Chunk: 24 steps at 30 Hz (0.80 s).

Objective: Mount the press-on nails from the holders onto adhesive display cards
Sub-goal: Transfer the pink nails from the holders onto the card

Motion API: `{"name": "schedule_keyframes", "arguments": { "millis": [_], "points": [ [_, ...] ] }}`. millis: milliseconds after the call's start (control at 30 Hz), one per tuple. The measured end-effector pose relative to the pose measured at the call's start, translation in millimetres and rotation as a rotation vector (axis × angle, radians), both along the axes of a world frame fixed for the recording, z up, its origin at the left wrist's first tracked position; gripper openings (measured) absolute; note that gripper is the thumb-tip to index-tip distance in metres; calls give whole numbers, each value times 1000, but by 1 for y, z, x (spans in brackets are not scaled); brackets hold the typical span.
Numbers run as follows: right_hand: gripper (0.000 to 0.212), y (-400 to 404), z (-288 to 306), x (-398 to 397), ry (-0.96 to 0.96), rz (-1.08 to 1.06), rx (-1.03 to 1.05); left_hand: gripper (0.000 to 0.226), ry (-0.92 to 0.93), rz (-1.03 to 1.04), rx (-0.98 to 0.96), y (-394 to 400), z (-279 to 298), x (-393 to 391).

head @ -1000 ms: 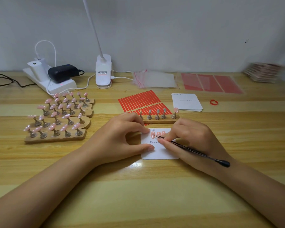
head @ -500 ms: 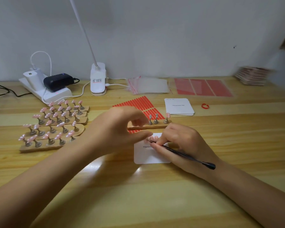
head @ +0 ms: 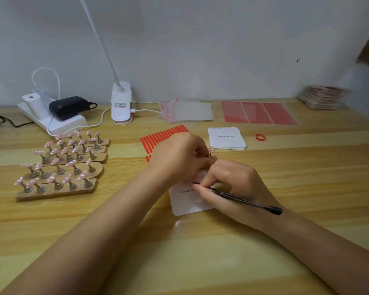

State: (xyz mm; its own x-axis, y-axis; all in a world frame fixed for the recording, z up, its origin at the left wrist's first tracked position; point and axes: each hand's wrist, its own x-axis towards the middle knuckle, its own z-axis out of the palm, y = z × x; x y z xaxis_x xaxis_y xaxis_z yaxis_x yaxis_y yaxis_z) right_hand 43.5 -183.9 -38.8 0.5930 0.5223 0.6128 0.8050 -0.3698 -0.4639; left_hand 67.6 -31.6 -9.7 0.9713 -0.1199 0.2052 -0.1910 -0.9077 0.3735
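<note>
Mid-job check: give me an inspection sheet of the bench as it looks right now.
Surface: wooden table.
Job's things: white display card under both hands; pink nails on wooden holders at left; spare card stack; red adhesive strips.
Clutter: clear bags, red sheet, red ring, blurred stack.
Hands: left hand reaches toward the one nail visible behind it; right hand holds a black tool on the card.
Cables: white and black leads at power strip and lamp base.
Surroundings: plain wall.
</note>
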Motion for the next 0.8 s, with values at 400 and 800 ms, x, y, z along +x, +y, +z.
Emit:
{"name": "schedule_keyframes", "arguments": {
  "millis": [400,800],
  "points": [
    [14,-31,5,25,-10,-248,188,19,-37,-25,-5,2,-3,5],
    [14,-28,-1,31,-226,-229,46,16,-28,-36,10,1,-2,3]
  ]
}}
